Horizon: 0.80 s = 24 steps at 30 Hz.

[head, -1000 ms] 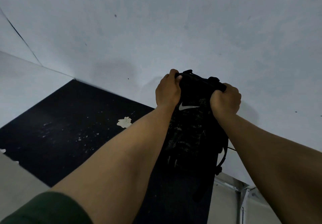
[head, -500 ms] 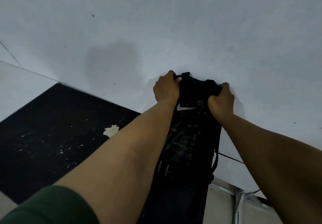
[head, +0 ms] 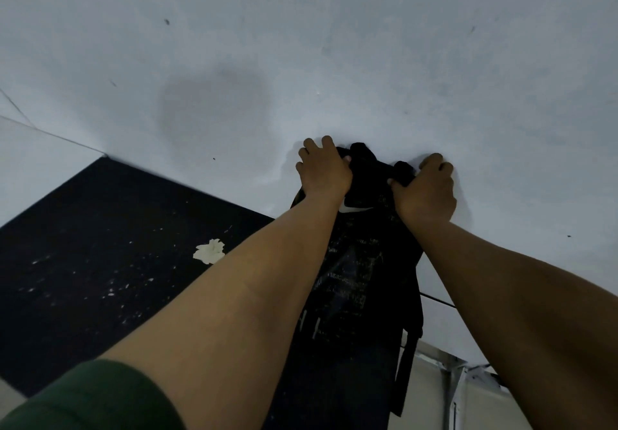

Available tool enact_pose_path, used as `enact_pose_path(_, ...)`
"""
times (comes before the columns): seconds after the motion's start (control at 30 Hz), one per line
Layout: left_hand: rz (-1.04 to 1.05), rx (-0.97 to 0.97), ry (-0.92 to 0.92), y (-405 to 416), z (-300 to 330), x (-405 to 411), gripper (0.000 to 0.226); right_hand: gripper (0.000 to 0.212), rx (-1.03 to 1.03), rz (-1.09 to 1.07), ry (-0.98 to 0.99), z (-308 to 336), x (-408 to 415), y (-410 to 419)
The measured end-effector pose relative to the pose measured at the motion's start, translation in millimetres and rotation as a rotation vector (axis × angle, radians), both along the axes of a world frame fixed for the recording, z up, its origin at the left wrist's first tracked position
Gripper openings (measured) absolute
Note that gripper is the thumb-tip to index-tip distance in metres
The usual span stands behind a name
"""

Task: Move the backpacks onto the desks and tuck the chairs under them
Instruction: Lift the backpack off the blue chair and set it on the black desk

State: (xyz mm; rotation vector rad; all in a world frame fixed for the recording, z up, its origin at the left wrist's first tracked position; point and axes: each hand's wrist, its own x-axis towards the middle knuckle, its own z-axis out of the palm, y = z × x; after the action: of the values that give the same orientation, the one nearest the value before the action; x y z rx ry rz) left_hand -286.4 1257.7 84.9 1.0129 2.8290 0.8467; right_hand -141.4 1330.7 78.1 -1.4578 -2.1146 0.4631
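— Two hands are seen on one black backpack (head: 359, 272), which lies flat on the pale table (head: 334, 61) with its top end far from the camera and its lower end hanging over the near edge.

— How is it held?

— The top corners are taken from either side. The left hand (head: 322, 175) is curled over the far-left corner, and the right hand (head: 424, 188) is curled over the far-right corner, so each grip is closed round fabric rather than spread. A grip at both corners is judged to let the bag be slid further onto the table without twisting.

— And the straps?

— A strap (head: 406, 372) is seen dangling off the near edge at the right, beside a metal frame (head: 454, 382) below the tabletop.

— What surrounds it?

— A black mat (head: 100, 262) lies to the left, flecked with white and bearing a scrap of pale paper (head: 209, 251). A green sleeve (head: 90, 399) is seen at the near left. No chair is shown, so that step is judged not yet done.
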Motion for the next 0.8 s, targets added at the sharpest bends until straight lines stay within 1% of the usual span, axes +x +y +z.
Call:
enact_pose_path(0.1, -0.074, -0.045, -0.008, -7.7, 4.7, 3.7, 0.044, 0.064, 0.018, 0.016, -0.029, 5.2, 1.8, -3.3)
enact_pose_path(0.17, -0.116, -0.056, -0.012, -14.4, 11.6, 7.7, 0.044, 0.059, 0.032, 0.026, -0.056, 10.1, 3.3, -7.6)
enact_pose_path(0.3, -0.182, -0.066, -0.083, -30.1, 25.4, 18.3, 0.045, 0.052, 0.040, 0.049, -0.105, 20.0, 2.9, -24.8)
enact_pose_path(0.4, -0.242, -0.147, -0.112, -44.5, 31.6, 26.0, 0.055, 0.048, 0.001, 0.105, -0.115, 25.3, 3.7, -41.9)
enact_pose_path(0.47, -0.286, -0.195, -0.150, -53.1, 34.1, 29.8, 0.062, 0.049, -0.030, 0.150, -0.117, 25.6, 3.8, -53.0)
enact_pose_path(0.57, -0.351, -0.256, -0.179, -74.4, 35.3, 34.6, 0.057, 0.057, -0.121, 0.215, -0.137, 22.5, 4.4, -75.2)
enact_pose_path(0.63, -0.383, -0.287, -0.192, -93.4, 33.7, 38.0, 0.054, 0.047, -0.204, 0.272, -0.138, 17.1, 4.8, -91.2)
enact_pose_path(0.73, -0.410, -0.289, -0.213, -130.1, 27.2, 40.6, 0.042, 0.019, -0.310, 0.405, -0.182, 2.4, 6.9, -120.3)
enact_pose_path(0.8, -0.406, -0.301, -0.239, -159.6, 19.8, 40.4, 0.038, 0.022, -0.384, 0.465, -0.261, -7.9, 8.3, -144.5)
